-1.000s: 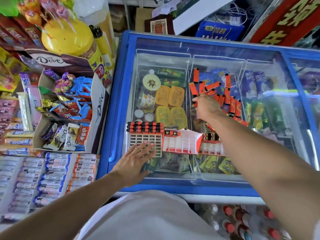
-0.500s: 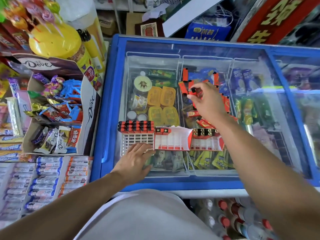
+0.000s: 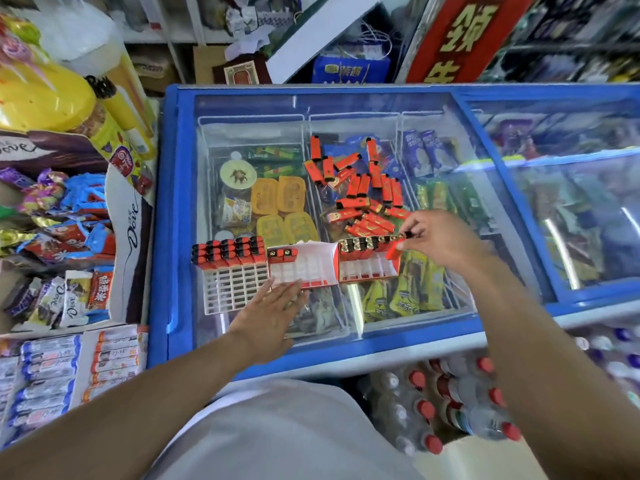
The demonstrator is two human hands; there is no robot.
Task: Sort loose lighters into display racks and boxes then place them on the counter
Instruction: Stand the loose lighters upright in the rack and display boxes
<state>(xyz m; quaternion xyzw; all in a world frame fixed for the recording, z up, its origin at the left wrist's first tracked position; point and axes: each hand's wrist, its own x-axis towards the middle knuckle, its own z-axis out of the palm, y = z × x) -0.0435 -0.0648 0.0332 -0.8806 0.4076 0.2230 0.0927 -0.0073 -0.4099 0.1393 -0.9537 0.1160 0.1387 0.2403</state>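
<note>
The held lighter (image 3: pixel 396 250), red-bodied with a black cap, is pinched between the thumb and fingertips of the right hand (image 3: pixel 438 242) and sits tilted at the far right end of the right display box (image 3: pixel 369 263), touching or just above its top row; which of the two cannot be told. That box is red with white dividers and carries a row of black-capped lighters along its far edge. Directly to its left stands the middle display box (image 3: pixel 304 266), also red with white compartments, holding two lighters at its far left corner. The left hand (image 3: pixel 268 315) lies palm down with fingers spread and straight, its fingertips touching the near edge of the middle display box. Just left of that box stands the white display rack (image 3: pixel 230 291), a grid of cells with two rows of lighters filling its far end. All three containers rest in a line on the freezer lid (image 3: pixel 433 109), a glass top framed in blue. The pile of loose lighters (image 3: pixel 360 192) lies scattered on the glass beyond the boxes, well past the right hand's knuckles. Packaged frozen goods show beneath the glass. To the left of the freezer stands an open Dove carton (image 3: pixel 130 237) of wrapped sweets. Capped bottles (image 3: pixel 446 410) are stacked below the freezer's near edge.
</note>
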